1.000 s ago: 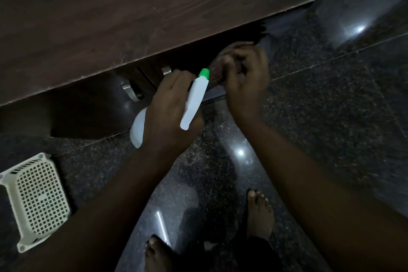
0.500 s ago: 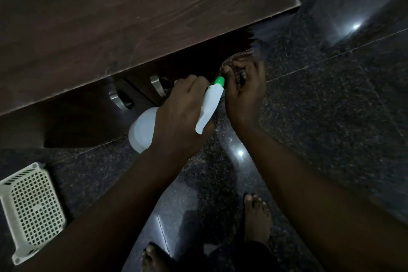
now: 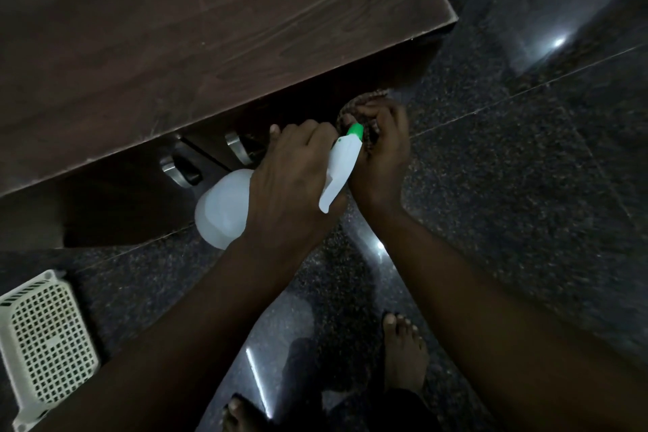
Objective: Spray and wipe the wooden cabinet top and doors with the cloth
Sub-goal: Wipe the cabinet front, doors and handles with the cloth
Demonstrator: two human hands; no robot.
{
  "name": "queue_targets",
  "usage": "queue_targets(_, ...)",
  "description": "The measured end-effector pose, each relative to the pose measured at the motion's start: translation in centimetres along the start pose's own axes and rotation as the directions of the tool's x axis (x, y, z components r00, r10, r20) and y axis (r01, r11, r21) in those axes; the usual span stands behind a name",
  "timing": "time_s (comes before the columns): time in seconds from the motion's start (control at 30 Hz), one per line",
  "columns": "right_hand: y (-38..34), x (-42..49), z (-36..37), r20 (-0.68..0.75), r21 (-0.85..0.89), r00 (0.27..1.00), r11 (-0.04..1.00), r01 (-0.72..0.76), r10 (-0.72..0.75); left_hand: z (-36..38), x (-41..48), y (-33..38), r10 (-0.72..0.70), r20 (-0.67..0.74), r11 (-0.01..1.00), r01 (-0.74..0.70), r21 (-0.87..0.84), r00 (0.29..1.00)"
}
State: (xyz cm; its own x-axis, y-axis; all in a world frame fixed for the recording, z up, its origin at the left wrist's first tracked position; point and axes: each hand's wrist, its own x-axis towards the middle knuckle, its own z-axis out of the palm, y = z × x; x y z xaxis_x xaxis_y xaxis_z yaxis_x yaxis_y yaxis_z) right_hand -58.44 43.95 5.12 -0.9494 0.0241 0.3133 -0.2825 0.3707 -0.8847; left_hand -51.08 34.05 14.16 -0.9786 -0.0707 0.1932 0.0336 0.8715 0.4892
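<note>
Person bent over a dark brown wooden cabinet (image 3: 196, 46), spraying a cloth before wiping its doors

Left hand (image 3: 291, 182) grips a white plastic spray bottle with green nozzle (image 3: 231, 207), contents not visible; right hand (image 3: 382, 151) clutches a bunched brownish patterned cloth (image 3: 354, 105) by the cabinet front. Door wiping seems underway. A white mesh basket's (image 3: 42, 340) contents are hidden

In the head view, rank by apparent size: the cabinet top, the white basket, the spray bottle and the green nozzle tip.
1. cabinet top, by far the largest
2. white basket, cut off by the frame edge
3. spray bottle, partly hidden by the left hand
4. green nozzle tip, smallest
</note>
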Motion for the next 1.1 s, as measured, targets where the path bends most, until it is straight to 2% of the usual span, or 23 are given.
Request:
queue_targets(0.13,-0.7,0.7,-0.6,-0.038,-0.005,0.999,1.000,-0.003,0.002,0.1,0.0,-0.2,0.013,0.056,1.000,-0.014,0.004,0.998)
queue_targets(0.3,-1.9,4.5,-2.4,-0.302,-0.001,0.953,1.000,-0.017,0.016,-0.1,0.0,-0.3,-0.020,0.042,1.000,0.021,-0.015,0.999)
queue_targets(0.37,-1.8,5.3,-2.7,-0.342,0.006,0.940,1.000,0.001,0.001,-0.1,0.0,-0.4,-0.017,0.030,1.000,0.018,-0.017,0.999)
queue_targets(0.5,-1.3,4.5,-1.8,-0.319,-0.002,0.948,1.000,0.008,-0.008,-0.3,0.3,-0.7,-0.018,0.026,1.000,0.018,0.004,0.999)
queue_targets(0.63,-0.1,2.5,-0.9,-0.207,-0.047,0.978,0.998,-0.038,0.027,-0.4,0.5,-1.0,0.017,0.031,1.000,-0.016,-0.014,0.999)
queue_targets(0.73,0.0,2.0,-0.9,-0.174,0.049,0.975,0.990,-0.132,0.139,-0.3,0.6,-1.5,0.030,0.046,0.999,-0.030,-0.019,0.998)
queue_targets(0.83,-0.7,2.6,-0.5,-0.103,0.274,0.924,0.903,-0.330,0.368,-0.3,0.6,-1.8,0.016,0.048,1.000,-0.015,-0.021,0.999)
queue_targets(0.93,-0.7,3.1,-0.4,0.016,0.470,0.848,0.745,-0.474,0.529,-0.3,0.5,-1.5,0.012,0.041,0.999,-0.010,-0.052,0.999)
queue_targets(1.03,-0.7,3.6,-0.6,0.135,0.597,0.790,0.587,-0.547,0.599,-0.3,0.4,-1.2,0.014,0.033,0.998,-0.012,-0.054,0.999)
queue_targets(1.1,-1.0,4.5,-1.1,0.140,0.656,0.793,0.545,-0.523,0.593,-0.3,0.3,-1.1,0.005,0.036,0.999,-0.004,-0.041,0.999)
